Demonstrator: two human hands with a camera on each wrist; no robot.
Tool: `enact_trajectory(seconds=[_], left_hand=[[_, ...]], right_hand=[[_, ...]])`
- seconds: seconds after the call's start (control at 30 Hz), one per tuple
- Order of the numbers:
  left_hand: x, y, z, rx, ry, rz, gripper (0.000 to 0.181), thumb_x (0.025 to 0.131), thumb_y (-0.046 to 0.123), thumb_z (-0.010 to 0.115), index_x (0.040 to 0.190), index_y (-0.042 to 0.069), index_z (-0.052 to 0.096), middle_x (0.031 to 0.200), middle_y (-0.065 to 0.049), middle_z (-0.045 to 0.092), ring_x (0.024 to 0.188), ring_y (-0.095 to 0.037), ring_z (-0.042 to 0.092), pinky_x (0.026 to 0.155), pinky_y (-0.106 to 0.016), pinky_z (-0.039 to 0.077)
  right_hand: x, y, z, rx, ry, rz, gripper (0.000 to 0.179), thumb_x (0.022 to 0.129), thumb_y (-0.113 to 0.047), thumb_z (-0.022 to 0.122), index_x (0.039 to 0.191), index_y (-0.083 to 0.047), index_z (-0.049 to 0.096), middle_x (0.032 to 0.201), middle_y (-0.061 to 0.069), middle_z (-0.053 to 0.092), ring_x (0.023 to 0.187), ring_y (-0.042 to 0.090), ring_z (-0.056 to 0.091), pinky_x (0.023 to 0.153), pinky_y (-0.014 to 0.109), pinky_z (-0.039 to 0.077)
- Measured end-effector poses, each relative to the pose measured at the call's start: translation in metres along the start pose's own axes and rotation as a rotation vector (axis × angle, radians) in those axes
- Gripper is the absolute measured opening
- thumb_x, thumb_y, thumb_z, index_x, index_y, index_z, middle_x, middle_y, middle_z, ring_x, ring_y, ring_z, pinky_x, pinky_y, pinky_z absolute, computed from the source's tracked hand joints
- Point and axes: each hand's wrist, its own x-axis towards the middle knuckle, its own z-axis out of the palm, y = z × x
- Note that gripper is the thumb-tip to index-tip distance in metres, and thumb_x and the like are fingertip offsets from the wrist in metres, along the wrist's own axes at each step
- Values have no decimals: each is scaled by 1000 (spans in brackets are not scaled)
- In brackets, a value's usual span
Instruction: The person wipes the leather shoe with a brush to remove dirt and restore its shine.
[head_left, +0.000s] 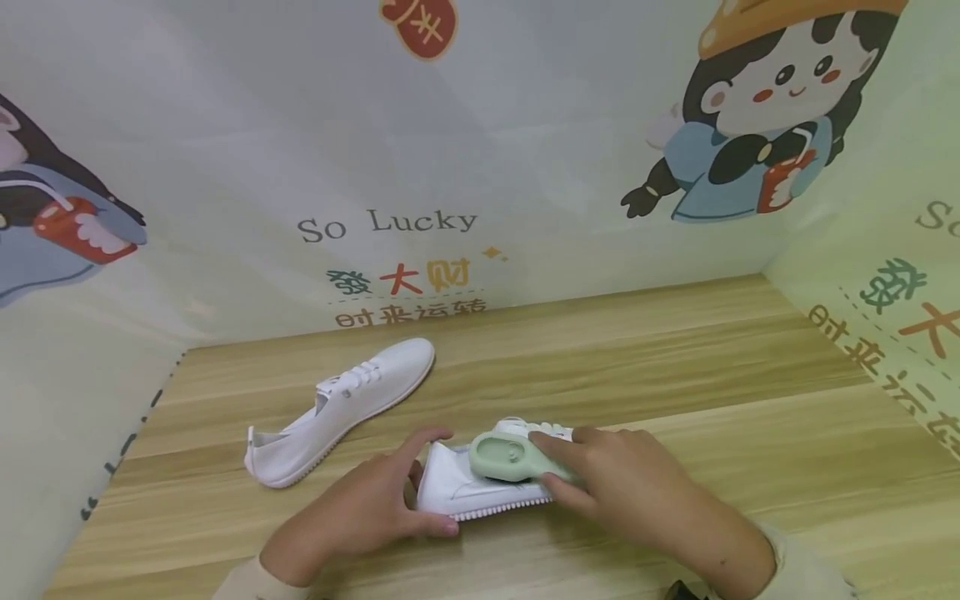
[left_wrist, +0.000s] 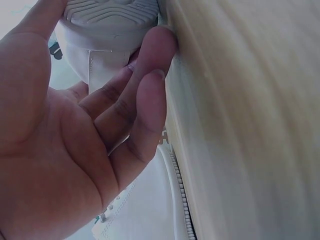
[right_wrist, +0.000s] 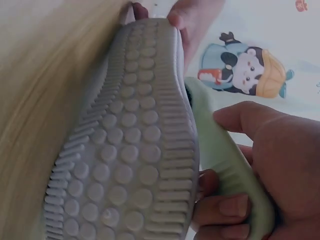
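A white lace-up shoe point(head_left: 444, 483) lies tilted on its side, its studded sole point(right_wrist: 120, 145) facing the right wrist camera. At the heel, my left hand point(head_left: 367, 504) holds it between thumb and fingers. In the left wrist view, the other fingers of the left hand point(left_wrist: 60, 145) curl loosely beneath the heel point(left_wrist: 75, 55). My right hand point(head_left: 637, 492) grips the handle of a pale green brush point(head_left: 498, 458), its head against the shoe's upper. A bit of dark bristle shows behind the brush point(right_wrist: 225, 170) in the right wrist view; the rest is hidden. The right hand covers the toe.
Another white shoe point(head_left: 356, 408) stands upright on the wooden tabletop point(head_left: 637, 358), to the left and farther back. Printed cloth walls point(head_left: 562, 208) enclose the table at the back and both sides. A small dark object point(head_left: 682, 590) shows at the bottom edge.
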Motion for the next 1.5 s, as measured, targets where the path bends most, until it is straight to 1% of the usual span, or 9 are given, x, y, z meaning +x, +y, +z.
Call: enact_trajectory(seconds=[0.1,0.17,0.33,0.57,0.8,0.93,1.17,1.33,1.5], left_hand=[[0,0,0,9,6,-3,101,70,70,77,150,28,33,82,15,61,65,0,54,65,-23,45],[0,0,0,11,7,-3,101,70,69,77,150,28,33,82,14,61,65,-1,54,64,-23,45],[-1,1,2,-14,-9,-3,101,71,66,79,151,25,33,85,13,64,68,-1,56,66,-24,46],[-1,0,2,-21,0,9,100,72,66,78,151,25,33,85,14,65,68,0,57,67,-23,46],[-1,-1,1,-35,3,14,99,72,66,77,151,26,32,85,13,66,69,0,58,67,-24,47],[-2,-1,1,-44,10,22,99,72,65,78,151,27,33,89,14,68,72,1,59,69,-25,47],[-1,-1,1,-27,16,27,99,72,67,77,151,26,33,90,14,69,75,2,59,72,-25,48],[0,-1,2,-48,-4,20,99,72,64,78,151,25,32,85,13,67,70,0,59,68,-24,48],[0,0,2,-27,0,2,99,72,64,79,151,25,33,85,13,65,70,0,58,68,-24,47]], right_hand=[[0,-4,5,-25,38,-27,43,97,-43,61,136,-26,63,86,1,68,56,8,52,50,26,40],[0,-5,7,-40,62,-45,43,98,-45,60,137,-27,62,81,-2,63,52,6,43,48,24,35],[-2,-12,14,-64,134,-113,43,97,-45,60,136,-25,62,77,-6,59,51,2,36,47,20,34],[-2,-20,21,-34,210,-142,49,87,-39,74,133,-25,62,80,-9,57,53,1,36,48,17,30],[-1,-22,22,19,240,-191,46,81,-26,75,125,-24,61,85,-11,57,55,-2,32,48,13,27],[-1,-21,22,7,230,-226,45,85,-30,75,128,-27,64,89,-10,58,56,-1,36,49,14,29],[-3,-21,19,22,175,-210,43,93,-35,69,135,-30,62,93,-9,60,59,-1,42,51,15,31],[-6,-18,12,29,164,-185,43,90,-30,72,132,-31,65,89,-9,60,58,-2,39,50,15,28],[-7,-13,2,13,162,-142,44,85,-27,75,128,-31,68,83,-10,59,56,-1,35,50,16,27]])
